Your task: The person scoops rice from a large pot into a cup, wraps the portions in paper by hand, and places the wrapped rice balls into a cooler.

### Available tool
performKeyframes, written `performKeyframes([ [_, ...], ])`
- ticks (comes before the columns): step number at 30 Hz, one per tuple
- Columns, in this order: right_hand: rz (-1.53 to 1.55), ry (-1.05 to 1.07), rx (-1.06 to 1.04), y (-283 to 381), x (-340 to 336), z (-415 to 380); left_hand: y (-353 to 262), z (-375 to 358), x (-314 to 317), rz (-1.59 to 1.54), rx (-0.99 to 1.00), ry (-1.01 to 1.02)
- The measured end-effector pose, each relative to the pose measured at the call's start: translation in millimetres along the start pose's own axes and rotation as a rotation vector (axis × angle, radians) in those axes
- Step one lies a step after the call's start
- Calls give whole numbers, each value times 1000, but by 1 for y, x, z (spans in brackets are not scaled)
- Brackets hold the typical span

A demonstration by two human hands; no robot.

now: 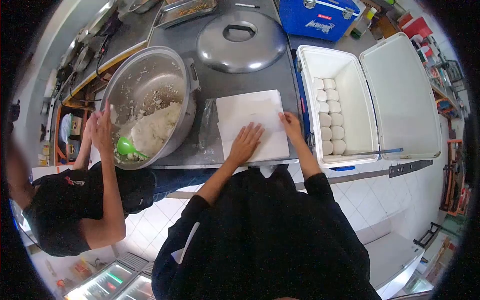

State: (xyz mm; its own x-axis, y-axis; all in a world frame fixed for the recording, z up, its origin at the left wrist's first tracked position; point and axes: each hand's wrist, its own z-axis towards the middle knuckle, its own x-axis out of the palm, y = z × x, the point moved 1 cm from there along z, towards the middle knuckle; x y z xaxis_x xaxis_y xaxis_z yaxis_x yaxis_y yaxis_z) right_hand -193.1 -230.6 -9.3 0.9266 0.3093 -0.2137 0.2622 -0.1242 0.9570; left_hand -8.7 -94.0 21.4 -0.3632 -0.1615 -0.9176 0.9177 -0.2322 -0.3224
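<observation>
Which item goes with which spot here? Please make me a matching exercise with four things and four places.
Things
1. Green scoop
2. White paper stack
3. Round metal lid
4. White dough-like pieces

Places
A. in two rows inside the open white cooler
B. inside the big metal bowl
C. under the person's left hand and right hand
D. on the counter, beyond the paper

Pairs: 1-B; 2-C; 3-D; 4-A

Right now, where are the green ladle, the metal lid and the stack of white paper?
Green ladle (125,146): head view, bowl.
Metal lid (220,47): head view, domed top.
Paper stack (231,111): head view, upper-left area.
</observation>
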Motion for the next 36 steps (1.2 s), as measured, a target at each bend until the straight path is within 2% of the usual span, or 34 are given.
performKeyframes([
  [2,-229,-194,-242,5,-5,-17,-8,7,-4,17,33,-26],
  [5,-311,96,-80,-4,-22,-32,-4,7,1,44,13,11],
  [8,30,62,-126,-55,-18,-20,4,15,-2,78,-4,30],
  [11,269,-8,223,-26,-18,-8,8,20,-3,75,-51,60],
  [14,173,-75,-103,3,-10,26,10,24,-6,110,-69,98],
  [16,89,-98,-320,-11,4,69,11,26,-9,86,-103,129],
  [19,177,79,-149,22,16,95,12,27,-15,27,-135,113],
  [22,158,227,-125,53,10,97,53,57,-3,-100,-234,-150],
  [25,46,338,-129,78,-5,78,69,110,-39,-26,-191,-114],
  [27,-16,346,-111,85,-9,69,106,131,-30,-87,-87,276],
  [28,-210,139,-333,95,-10,63,110,137,-33,-114,-29,469],
  [29,-401,-71,-552,103,-9,53,107,135,-35,-247,-27,366],
  [30,-588,-285,-766,114,-5,39,102,133,-40,-278,4,346],
  [31,-540,-256,-790,124,-2,18,99,129,-43,-309,34,329],
  [33,-673,210,-880,112,18,-14,92,119,-45,-351,82,285],
  [34,-654,248,-845,109,34,-35,88,114,-45,-365,100,253],
  [35,-803,289,-934,101,43,-47,84,109,-44,-379,119,220],
  [36,-862,307,-918,89,46,-52,79,104,-42,-391,121,190],
])
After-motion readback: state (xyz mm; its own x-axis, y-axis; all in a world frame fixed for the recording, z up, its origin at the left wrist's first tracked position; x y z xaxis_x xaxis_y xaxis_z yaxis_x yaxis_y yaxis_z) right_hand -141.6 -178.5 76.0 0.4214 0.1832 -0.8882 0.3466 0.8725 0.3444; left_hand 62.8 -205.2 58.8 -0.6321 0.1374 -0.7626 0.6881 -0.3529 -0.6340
